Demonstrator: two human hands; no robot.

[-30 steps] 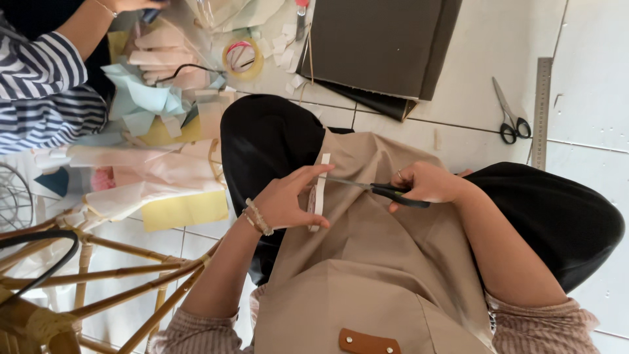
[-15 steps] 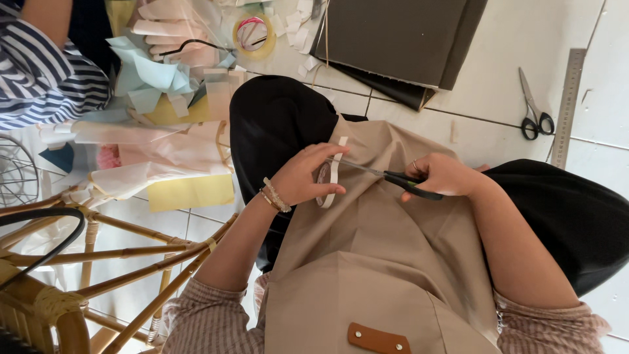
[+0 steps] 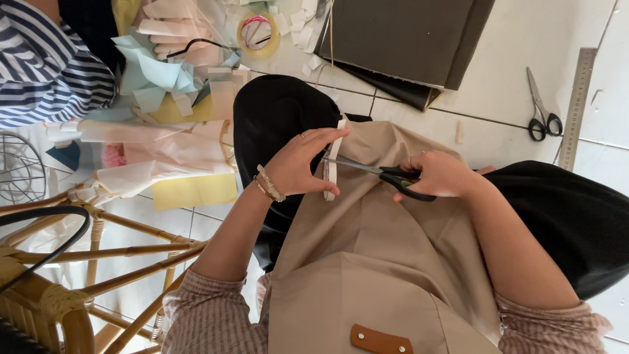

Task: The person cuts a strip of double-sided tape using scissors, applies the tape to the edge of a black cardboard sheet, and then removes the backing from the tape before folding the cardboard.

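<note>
Tan apron [image 3: 367, 262]; white strip [image 3: 333, 160]; black-handled scissors [image 3: 386, 176]; navy-white striped sleeve [image 3: 46, 72].

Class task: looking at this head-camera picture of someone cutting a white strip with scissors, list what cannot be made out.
- Head view: the scissors handles are covered by the right hand.
- The white strip is partly behind the left hand.
- The striped sleeve of a nearby person is cut off by the left edge.

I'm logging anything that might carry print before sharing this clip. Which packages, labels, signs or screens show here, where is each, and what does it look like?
Leather patch: bottom edge, sewn on the beige apron; small rounded brown tab with two rivets.
Flat box or board: top centre on the white floor tiles; dark grey, rectangular.
Tape roll: top, among paper scraps; yellowish ring.
No screens or signs.
</note>
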